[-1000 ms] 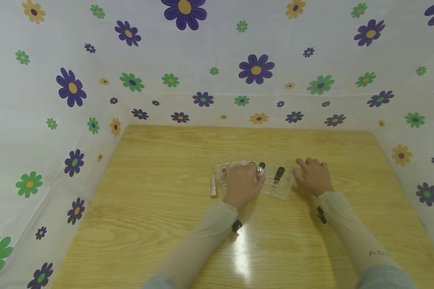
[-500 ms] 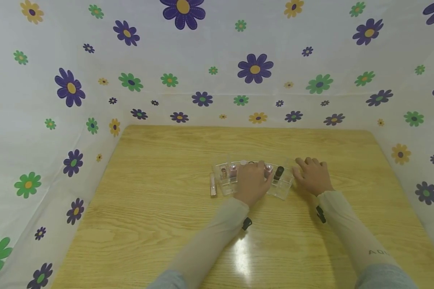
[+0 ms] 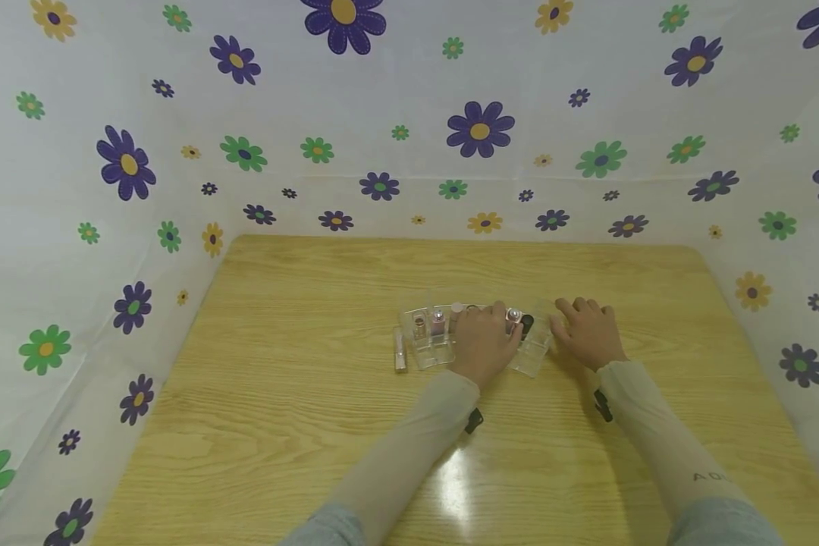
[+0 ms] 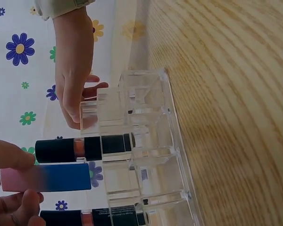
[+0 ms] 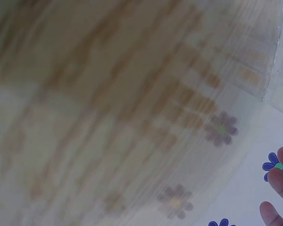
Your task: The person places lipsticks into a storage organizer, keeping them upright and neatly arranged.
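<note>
My left hand [image 3: 484, 345] pinches a square lipstick tube [image 4: 49, 178] that fades from pink to blue. It is held over a clear acrylic lipstick organizer [image 3: 534, 358], its blue end just short of the slots in the left wrist view. On either side of it, a black lipstick [image 4: 52, 150] and a second black lipstick [image 4: 61, 218] stand in slots. My right hand [image 3: 591, 334] is at the organizer's right end, fingers loosely extended and thumb right by the clear wall. The left hand covers the organizer's middle in the head view.
Left slots of the organizer hold a gold-toned lipstick [image 3: 419, 326], a pinkish tube [image 3: 438, 320] and a white-capped tube [image 3: 456, 309]. Beside its left end is another pinkish tube [image 3: 400, 355]. A flowered sheet [image 3: 355, 98] surrounds the wooden table [image 3: 300, 425].
My left hand has moved right along the organizer with the lipstick tube, uncovering the left slots and coming up to the black lipstick. The right hand has stayed in place.
</note>
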{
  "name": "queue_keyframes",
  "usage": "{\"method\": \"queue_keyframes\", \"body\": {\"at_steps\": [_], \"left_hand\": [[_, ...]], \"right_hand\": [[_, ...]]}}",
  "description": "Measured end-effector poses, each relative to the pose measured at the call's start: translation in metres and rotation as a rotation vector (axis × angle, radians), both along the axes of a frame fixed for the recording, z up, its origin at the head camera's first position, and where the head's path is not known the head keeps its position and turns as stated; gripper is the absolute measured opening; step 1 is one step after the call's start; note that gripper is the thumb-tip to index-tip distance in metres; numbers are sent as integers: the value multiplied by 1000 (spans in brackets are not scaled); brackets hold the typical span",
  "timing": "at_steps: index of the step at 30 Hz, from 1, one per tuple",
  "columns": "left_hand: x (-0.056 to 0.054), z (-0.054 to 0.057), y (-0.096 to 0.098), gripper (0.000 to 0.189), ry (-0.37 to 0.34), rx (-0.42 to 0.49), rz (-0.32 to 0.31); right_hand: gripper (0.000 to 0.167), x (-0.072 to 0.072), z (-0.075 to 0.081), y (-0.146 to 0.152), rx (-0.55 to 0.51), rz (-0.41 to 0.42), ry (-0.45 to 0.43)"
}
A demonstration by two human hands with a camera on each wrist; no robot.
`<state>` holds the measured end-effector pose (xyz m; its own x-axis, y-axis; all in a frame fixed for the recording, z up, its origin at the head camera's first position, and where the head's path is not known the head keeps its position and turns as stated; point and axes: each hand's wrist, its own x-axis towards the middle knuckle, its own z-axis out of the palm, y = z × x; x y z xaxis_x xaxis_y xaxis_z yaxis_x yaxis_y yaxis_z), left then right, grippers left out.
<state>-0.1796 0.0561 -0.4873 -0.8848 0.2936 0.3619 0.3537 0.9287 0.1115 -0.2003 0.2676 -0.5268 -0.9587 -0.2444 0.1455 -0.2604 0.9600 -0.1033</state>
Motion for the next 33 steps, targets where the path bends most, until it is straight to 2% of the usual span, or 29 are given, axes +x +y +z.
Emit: {"method": "queue_keyframes", "body": {"at_steps": [10, 23, 33], "left_hand": [[2, -1, 2, 30, -18, 25, 16], [1, -10, 5, 29, -32, -22, 54], [2, -7, 6, 34, -35, -60, 67]], "right_hand": [[41, 2, 2, -1, -13, 3, -5], [41, 3, 5, -4, -18, -3, 2], [41, 3, 5, -3, -32, -2, -10]]}}
